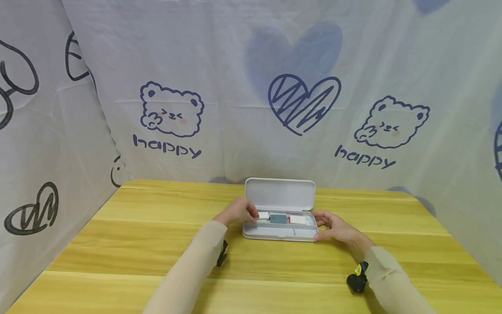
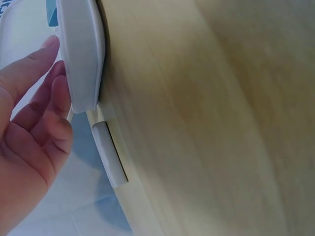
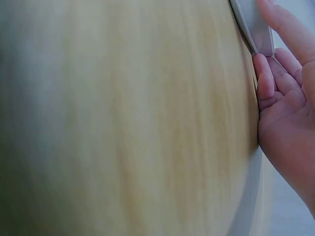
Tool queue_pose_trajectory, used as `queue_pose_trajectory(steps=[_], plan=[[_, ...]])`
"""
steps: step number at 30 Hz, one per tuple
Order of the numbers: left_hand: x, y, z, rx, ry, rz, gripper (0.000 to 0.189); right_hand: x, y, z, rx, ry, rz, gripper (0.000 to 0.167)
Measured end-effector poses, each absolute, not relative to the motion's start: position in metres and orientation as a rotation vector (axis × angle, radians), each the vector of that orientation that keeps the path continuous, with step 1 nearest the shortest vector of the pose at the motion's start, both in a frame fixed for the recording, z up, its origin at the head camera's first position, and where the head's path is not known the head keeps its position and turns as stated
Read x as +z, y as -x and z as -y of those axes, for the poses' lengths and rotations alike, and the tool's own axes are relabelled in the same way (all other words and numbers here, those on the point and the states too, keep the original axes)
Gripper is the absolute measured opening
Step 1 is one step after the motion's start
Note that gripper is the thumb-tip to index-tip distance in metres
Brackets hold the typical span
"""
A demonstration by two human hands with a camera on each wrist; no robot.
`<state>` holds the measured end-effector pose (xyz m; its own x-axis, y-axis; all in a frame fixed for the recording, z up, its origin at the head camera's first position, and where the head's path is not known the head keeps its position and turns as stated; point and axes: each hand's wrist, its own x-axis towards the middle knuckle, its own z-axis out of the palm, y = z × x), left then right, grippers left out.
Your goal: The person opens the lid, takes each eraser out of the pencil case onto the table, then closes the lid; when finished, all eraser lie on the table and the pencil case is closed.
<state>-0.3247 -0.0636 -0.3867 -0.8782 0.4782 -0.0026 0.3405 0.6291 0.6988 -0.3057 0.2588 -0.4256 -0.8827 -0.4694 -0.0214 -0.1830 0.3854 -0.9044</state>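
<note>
A white pencil case [image 1: 268,237] lies on the table with its lid [image 1: 280,194] raised at the back. Along its rear compartment sit a white eraser [image 1: 263,215] at the left, a blue-grey eraser [image 1: 278,219] in the middle and another white eraser [image 1: 298,220] at the right. My left hand [image 1: 238,210] pinches the left white eraser at its outer end; in the left wrist view its curled fingers [image 2: 60,93] lie close against the case's end wall. My right hand [image 1: 336,227] grips the case's right end, thumb at the front corner, fingers at the back.
In the left wrist view a small white block [image 2: 109,155] lies on the wooden table [image 1: 129,244] near its far edge, beyond the case. A printed white curtain [image 1: 235,87] hangs directly behind the table. Dividers split the front part of the case into compartments.
</note>
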Motion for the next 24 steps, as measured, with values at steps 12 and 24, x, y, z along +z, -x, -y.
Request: queue_pose_trajectory(steps=[12, 24], plan=[[-0.3895, 0.3267, 0.0627, 1.015, -0.683, -2.683, 0.007, -0.4274, 0.3059, -0.2599, -1.492, 0.627, -2.378, 0.071], [-0.3911, 0.3289, 0.062, 1.041, -0.648, -2.706, 0.007, -0.4262, 0.3056, -0.2573, -1.458, 0.544, -2.396, 0.07]])
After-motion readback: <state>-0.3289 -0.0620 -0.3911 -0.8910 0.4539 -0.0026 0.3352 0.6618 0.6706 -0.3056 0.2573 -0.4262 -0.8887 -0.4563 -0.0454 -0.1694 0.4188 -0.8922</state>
